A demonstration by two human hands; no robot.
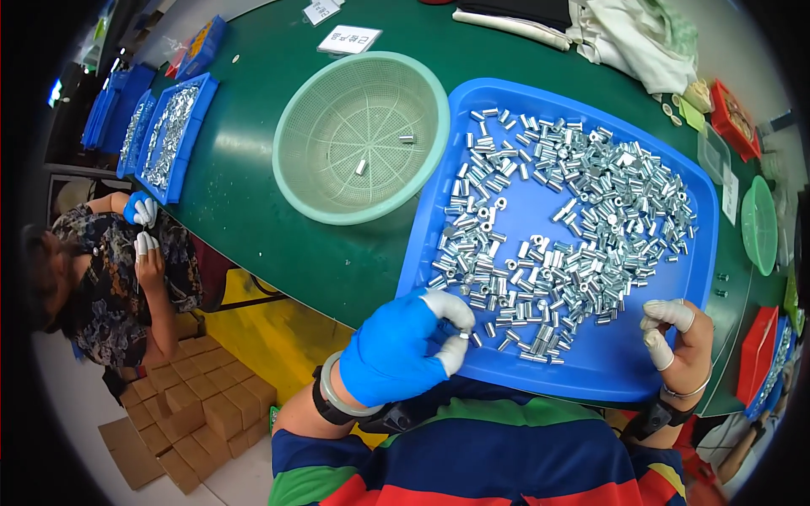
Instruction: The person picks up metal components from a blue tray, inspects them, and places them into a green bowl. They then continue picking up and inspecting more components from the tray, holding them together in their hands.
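Note:
My left hand (396,346), in a blue glove with white finger cots, is over the near left corner of a blue tray (582,384). Its thumb and forefinger pinch a small silvery rivet nut (464,335), partly hidden by the fingertips. Many such flanged metal rivet nuts (591,270) lie heaped in the tray. At the tray's near right edge hovers my right hand (682,341), bare except for white finger cots; its fingers are bent and apart, nothing visible between them. A pale green mesh basket (359,211) stands left of the tray, with two rivet nuts (361,167) inside.
All this is on a green table (245,152). Blue trays of metal parts (173,139) stand far left, near a co-worker (126,278) in gloves. Cardboard boxes (202,405) are stacked on the floor. Cloths (633,42), red bins (732,122) and a green basket (759,223) line the right side.

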